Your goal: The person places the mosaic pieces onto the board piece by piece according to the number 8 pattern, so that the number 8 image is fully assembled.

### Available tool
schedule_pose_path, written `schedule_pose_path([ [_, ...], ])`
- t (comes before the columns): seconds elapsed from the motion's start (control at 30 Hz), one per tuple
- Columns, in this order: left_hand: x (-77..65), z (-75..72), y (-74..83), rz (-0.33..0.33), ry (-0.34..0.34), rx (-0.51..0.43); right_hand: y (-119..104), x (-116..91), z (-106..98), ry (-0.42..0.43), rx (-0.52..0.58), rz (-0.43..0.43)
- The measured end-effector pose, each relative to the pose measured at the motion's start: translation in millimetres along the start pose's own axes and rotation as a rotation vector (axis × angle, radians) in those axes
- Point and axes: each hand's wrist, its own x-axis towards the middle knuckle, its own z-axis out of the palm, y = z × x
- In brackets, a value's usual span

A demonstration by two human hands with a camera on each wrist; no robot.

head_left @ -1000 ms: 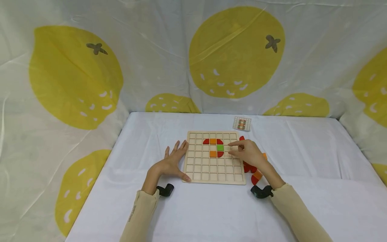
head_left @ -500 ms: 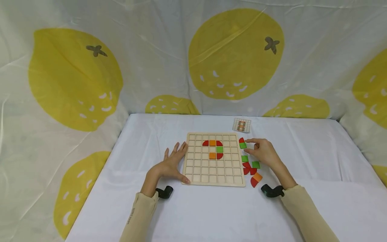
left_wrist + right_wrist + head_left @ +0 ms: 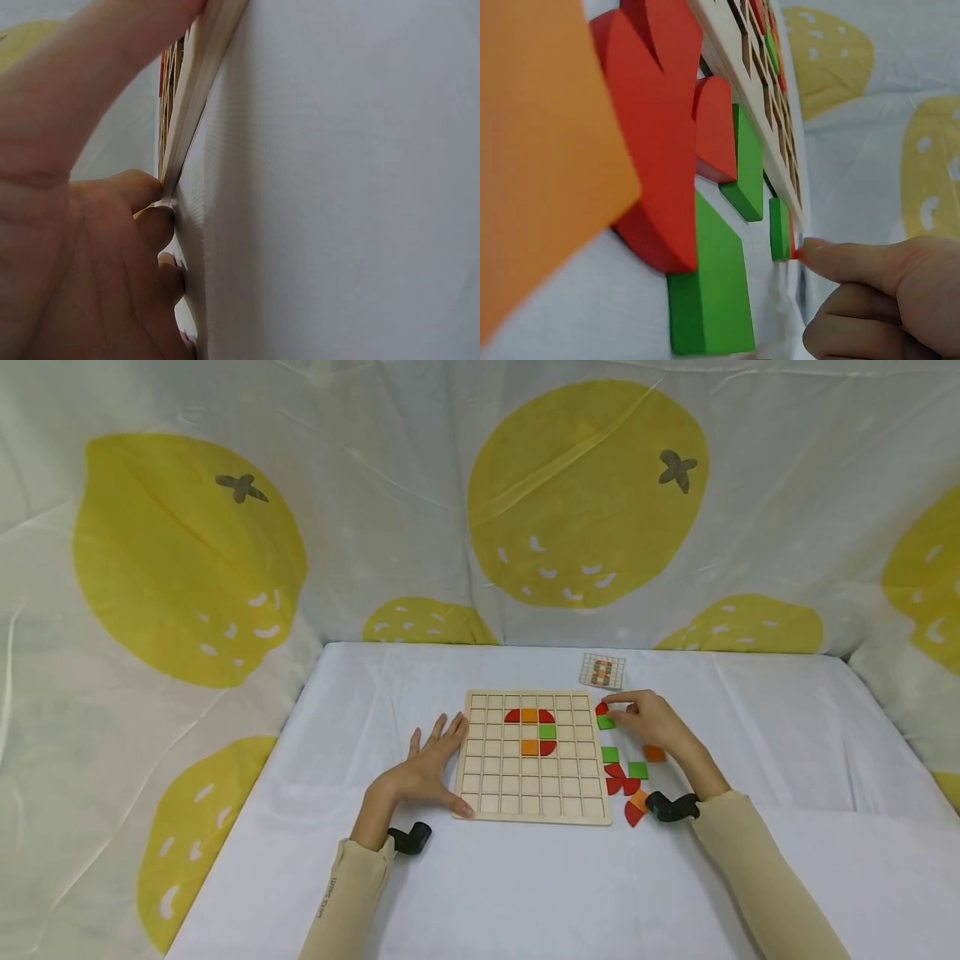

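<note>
A square wooden grid board (image 3: 487,785) lies in the middle of the table in the head view. Set in its cells are red, orange and green tiles. My left hand (image 3: 422,772) rests with spread fingers along the board's left side, its thumb at the lower left corner. Off the board's right edge, my right hand (image 3: 651,720) pinches a red rounded tile (image 3: 602,707) with index finger and thumb, partly covering it. Right against that tile sits a green tile (image 3: 606,722). The right wrist view shows a fingertip (image 3: 814,247) at the red tile; the thumb is hidden there.
Beside the board lie more loose tiles: a green square (image 3: 638,770), another green tile (image 3: 610,754), red rounded ones (image 3: 615,786) and an orange tile (image 3: 655,753). A small pattern card (image 3: 602,671) lies behind the board. A lemon-print cloth (image 3: 420,527) hangs behind the table.
My right hand has moved from over the board to the tiles at its right, then slightly up and left onto the red tile. The left hand stays in place.
</note>
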Motion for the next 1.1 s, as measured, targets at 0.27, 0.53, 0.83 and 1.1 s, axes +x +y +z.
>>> schedule_pose_path([
  [0.27,-0.2,-0.2,1.1,-0.003,0.005,0.002,2,-7,1,0.026,0.012,0.009],
  [0.53,0.0,-0.4,1.4,0.000,0.007,0.003,6,-18,5,0.009,0.054,0.025],
  [0.83,-1.0,-0.8,1.6,0.000,0.006,-0.003,0,-19,10,-0.036,0.005,0.007],
  [1.1,-1.3,-0.6,1.2,0.008,0.010,-0.009,-3,-20,18,0.113,-0.022,-0.009],
])
